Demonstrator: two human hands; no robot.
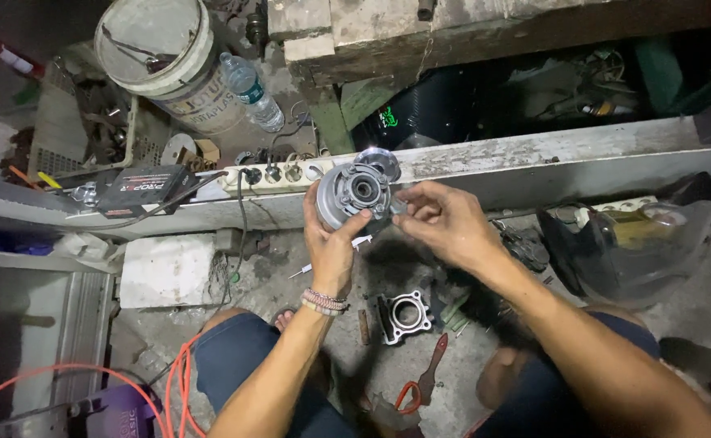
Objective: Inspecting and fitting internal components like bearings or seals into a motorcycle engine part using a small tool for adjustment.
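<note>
- Grey cast metal, round and ribbed, with a dark hub hole: one wheel-like metal part (355,191) is held up in front of the white ledge (534,166).
- Left hand (329,243) is curled around its lower rim, thumb on the face, gripping it.
- Right hand (445,221) has its fingertips pinched at the part's right edge; what they pinch is too small to tell.
- One square metal block (405,315) with a round bore lies on the rough concrete floor between two knees.
- One dusty plastic bottle (252,91) leans beside one white bucket (161,49).
</note>
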